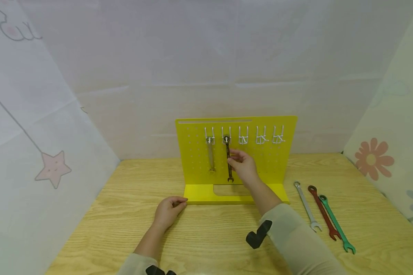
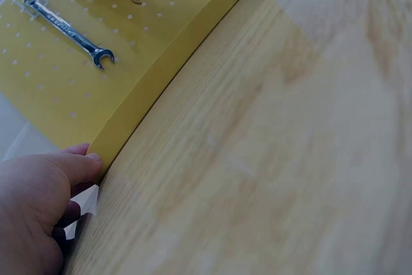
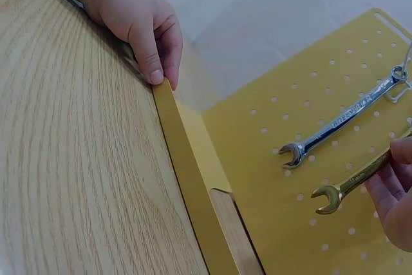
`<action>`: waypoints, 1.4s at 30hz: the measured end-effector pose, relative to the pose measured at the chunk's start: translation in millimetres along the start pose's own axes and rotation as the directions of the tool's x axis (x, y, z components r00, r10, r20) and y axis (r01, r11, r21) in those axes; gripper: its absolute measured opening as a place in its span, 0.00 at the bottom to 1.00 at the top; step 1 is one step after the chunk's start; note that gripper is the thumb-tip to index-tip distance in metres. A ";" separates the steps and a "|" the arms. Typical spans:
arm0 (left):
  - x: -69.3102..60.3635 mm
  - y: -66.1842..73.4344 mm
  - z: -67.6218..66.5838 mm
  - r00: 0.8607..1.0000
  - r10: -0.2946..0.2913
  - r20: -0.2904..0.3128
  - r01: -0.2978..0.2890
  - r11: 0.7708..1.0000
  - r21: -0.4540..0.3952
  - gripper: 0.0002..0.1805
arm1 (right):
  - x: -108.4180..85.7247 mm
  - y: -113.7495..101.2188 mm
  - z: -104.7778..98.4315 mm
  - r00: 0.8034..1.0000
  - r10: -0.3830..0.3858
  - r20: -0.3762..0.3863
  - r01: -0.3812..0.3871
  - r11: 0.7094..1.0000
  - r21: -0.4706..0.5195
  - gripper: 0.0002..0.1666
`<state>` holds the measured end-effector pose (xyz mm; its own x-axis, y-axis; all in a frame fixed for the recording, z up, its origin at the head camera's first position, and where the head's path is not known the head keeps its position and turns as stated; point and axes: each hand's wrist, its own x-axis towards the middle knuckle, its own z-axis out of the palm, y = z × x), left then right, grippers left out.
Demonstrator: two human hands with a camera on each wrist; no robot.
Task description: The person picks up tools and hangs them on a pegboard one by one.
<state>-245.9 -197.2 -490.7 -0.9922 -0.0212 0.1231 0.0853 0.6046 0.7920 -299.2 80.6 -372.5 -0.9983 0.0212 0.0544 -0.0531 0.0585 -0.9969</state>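
A yellow pegboard stand with a row of several white wire hooks stands on the table. My right hand pinches the shank of a gold combination wrench, which looks dark in the head view. The wrench's ring end is at the second hook from the left, and its open end points down. On the leftmost hook hangs a chrome combination wrench, untouched. My left hand pinches the front left corner of the stand's base between thumb and fingers; part of those fingers is hidden behind the edge.
Right of the stand, a silver wrench, a red wrench and a green wrench lie side by side on the wooden table. The three right hooks hold no wrench. A pale cloth backdrop rises behind.
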 end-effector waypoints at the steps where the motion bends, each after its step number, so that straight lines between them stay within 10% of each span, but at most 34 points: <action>1: -0.1 0.3 0.0 1.000 -0.002 0.000 0.002 1.000 0.002 0.07 | 0.1 0.3 -0.3 1.000 -0.001 0.002 0.001 1.000 -0.006 0.22; 42: -0.8 2.6 -0.1 1.000 -0.006 0.005 0.006 1.000 -0.005 0.07 | -7.3 10.3 -29.7 0.998 -0.011 0.067 0.012 1.000 -0.014 0.27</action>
<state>-244.8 -195.7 -488.7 -0.9931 -0.0206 0.1155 0.0801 0.6003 0.7958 -291.7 110.6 -381.5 -0.9970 -0.0465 0.0618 -0.0650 0.0725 -0.9952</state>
